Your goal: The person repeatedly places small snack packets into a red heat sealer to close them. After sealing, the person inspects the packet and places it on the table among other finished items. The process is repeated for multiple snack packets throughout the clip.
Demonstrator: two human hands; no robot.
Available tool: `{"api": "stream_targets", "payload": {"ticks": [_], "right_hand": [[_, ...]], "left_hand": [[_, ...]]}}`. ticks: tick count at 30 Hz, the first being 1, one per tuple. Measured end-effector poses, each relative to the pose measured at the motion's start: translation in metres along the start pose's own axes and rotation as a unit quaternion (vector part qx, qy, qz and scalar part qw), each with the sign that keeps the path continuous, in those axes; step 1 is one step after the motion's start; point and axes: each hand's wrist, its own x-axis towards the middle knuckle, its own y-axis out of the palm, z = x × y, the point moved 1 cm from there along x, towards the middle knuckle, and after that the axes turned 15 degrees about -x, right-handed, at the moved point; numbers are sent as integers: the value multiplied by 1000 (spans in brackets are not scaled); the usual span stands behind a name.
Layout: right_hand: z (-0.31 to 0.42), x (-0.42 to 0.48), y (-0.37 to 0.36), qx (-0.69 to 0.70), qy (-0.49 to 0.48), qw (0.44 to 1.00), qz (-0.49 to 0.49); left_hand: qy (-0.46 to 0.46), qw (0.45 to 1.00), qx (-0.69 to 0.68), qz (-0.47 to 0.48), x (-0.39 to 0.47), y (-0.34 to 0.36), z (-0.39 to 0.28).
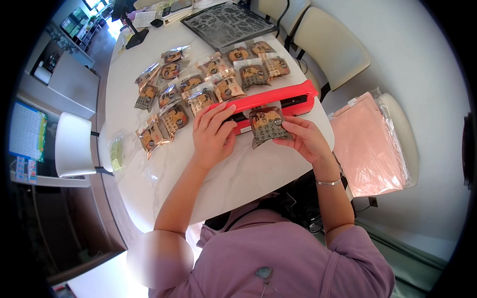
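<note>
A red impulse heat sealer [300,95] lies across the marble-patterned table, its long upper arm over the base. My left hand [214,136] is at its left part, fingers laid over the upper arm and thumb bent below. Between thumb and fingers, my right hand [303,138] holds the right side of a bagged pastry [266,124] in front of the sealer. The bag is clear with dark printed writing, and its top edge reaches in between the arm and the base. How tightly the arm presses on it is hard to tell. Behind the sealer lie several similar bagged pastries [199,98].
A black baking tray [231,24] sits at the table's far end. Far left stands a black device stand [137,39]. A small green packet [116,154] lies at the left edge. On a right-hand chair [400,149] rests a plastic-wrapped pink stack [369,149]. A white chair [74,145] stands left.
</note>
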Motion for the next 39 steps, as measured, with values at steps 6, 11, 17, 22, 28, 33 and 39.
{"api": "stream_targets", "payload": {"ticks": [6,11,17,22,28,33,39], "right_hand": [[-2,1,-1,2,-4,1000,4],[-2,1,1,6,-5,1000,9],[-1,2,-1,0,-5,1000,8],[1,0,1,10,-8,1000,11],[4,-2,2,8,-4,1000,13],[4,-2,0,2,-3,999,32],[0,-3,-1,-1,-5,1000,31]], "left_hand": [[19,1000,2,5,12,-8,-1],[31,999,15,-5,21,-13,0],[45,994,39,-90,35,-19,-28],[-122,977,-132,-111,12,-14,-43],[-549,692,-469,-3,-11,11,-35],[-586,586,-556,62,-7,26,-40],[-564,531,-631,28,-14,36,-35]]}}
